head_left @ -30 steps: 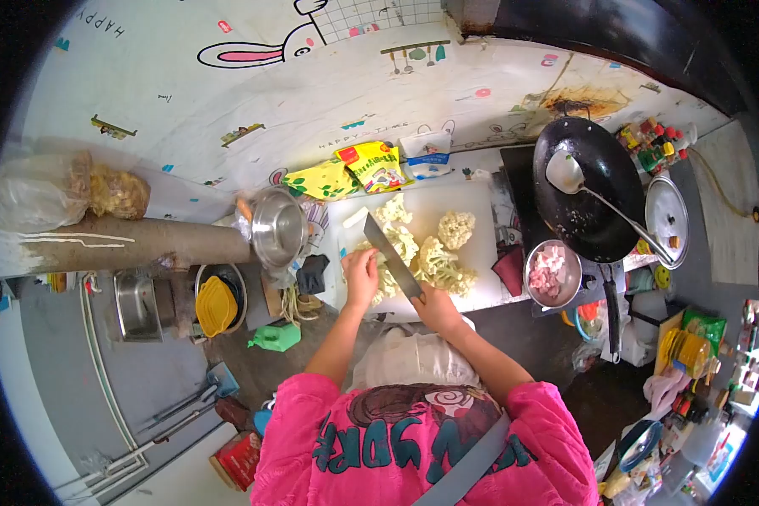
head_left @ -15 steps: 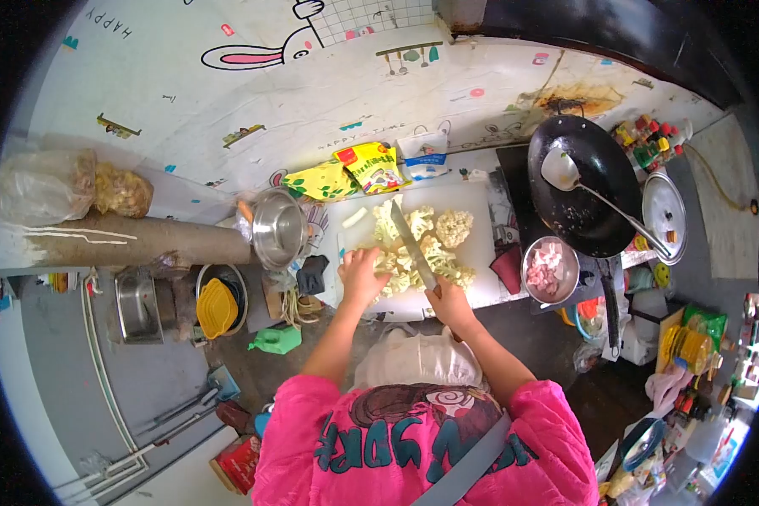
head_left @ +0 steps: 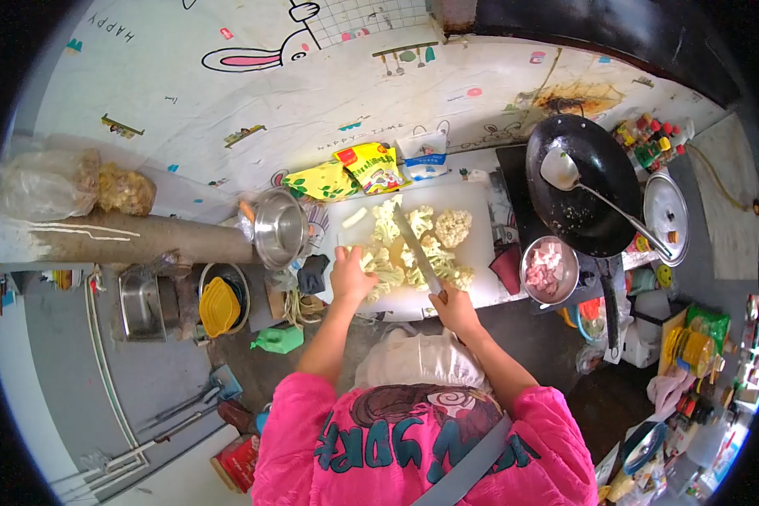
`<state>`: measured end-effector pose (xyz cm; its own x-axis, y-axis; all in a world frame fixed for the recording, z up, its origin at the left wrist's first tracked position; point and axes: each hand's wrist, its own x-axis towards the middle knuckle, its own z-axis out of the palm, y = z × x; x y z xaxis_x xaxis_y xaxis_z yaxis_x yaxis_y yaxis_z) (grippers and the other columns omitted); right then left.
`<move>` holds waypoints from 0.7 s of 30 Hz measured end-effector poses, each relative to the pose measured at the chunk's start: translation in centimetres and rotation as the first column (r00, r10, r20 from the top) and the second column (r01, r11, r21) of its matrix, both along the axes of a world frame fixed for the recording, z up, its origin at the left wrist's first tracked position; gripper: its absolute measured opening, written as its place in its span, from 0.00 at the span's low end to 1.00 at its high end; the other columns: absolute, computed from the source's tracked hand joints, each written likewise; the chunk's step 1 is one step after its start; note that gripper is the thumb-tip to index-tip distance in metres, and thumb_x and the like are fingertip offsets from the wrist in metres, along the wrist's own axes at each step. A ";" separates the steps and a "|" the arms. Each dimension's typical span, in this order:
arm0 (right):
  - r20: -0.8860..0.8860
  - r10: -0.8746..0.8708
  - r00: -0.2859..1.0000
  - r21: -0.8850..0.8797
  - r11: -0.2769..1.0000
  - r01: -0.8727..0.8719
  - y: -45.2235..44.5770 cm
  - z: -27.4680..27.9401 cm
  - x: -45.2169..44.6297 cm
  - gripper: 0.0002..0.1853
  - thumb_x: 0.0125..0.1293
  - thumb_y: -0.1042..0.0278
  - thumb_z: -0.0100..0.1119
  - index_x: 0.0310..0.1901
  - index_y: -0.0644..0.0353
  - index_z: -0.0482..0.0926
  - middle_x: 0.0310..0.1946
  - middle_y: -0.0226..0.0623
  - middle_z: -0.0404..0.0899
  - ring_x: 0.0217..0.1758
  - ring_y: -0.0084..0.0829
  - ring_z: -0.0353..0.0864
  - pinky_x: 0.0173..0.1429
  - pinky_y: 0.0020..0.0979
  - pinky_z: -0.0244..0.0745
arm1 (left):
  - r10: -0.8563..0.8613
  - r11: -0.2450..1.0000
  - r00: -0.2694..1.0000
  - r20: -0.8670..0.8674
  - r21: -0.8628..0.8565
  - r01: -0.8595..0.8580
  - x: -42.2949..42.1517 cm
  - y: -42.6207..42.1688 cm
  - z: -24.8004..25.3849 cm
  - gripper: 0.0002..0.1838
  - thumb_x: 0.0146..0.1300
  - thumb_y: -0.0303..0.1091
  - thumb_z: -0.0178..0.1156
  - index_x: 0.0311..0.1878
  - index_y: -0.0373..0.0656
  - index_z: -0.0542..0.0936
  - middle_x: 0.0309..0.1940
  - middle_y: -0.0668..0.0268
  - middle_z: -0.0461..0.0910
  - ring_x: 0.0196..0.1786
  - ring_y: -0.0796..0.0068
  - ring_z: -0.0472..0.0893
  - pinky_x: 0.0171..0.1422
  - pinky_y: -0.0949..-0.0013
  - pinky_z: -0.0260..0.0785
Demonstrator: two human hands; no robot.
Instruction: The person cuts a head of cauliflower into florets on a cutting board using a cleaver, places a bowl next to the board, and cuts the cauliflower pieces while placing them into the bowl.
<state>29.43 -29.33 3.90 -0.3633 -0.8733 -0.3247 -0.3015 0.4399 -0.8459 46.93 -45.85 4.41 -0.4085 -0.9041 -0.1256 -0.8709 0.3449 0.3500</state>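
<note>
My right hand (head_left: 455, 307) is closed around the handle of a kitchen knife (head_left: 419, 255), whose long blade points up and left over the board. Cut cauliflower (head_left: 431, 253) lies on both sides of the blade. My left hand (head_left: 352, 275) grips a cauliflower piece (head_left: 383, 275) at the left of the pile, fingers curled against its side. Everything rests on a white cutting board (head_left: 476, 202). A rounder cauliflower head piece (head_left: 453, 228) sits at the right, and a pale stalk piece (head_left: 355, 218) lies at the upper left.
A black wok (head_left: 594, 215) with a spatula (head_left: 561, 169) stands right, beside a bowl of cut raw meat (head_left: 546, 268). A steel basin (head_left: 280, 228) is left of the board. Yellow packets (head_left: 371, 168) lean behind it. A dark red cloth (head_left: 506, 270) lies at its right edge.
My left hand has shifted slightly left, drawing a cauliflower piece away from the knife. The knife and my right hand have moved slightly right and down, and a gap shows between the pieces.
</note>
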 end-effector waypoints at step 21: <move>0.207 0.163 0.965 -0.012 0.986 -0.164 -2.0 4.3 1.6 0.09 0.59 0.70 0.59 0.34 0.67 0.73 0.13 0.26 0.61 0.16 0.18 0.61 0.20 0.27 0.60 | 0.017 1.000 0.780 -0.625 -0.002 -0.023 5.6 0.0 -4.4 0.16 0.36 0.19 0.60 0.31 0.40 0.67 0.34 0.61 0.62 0.37 0.64 0.65 0.41 0.69 0.62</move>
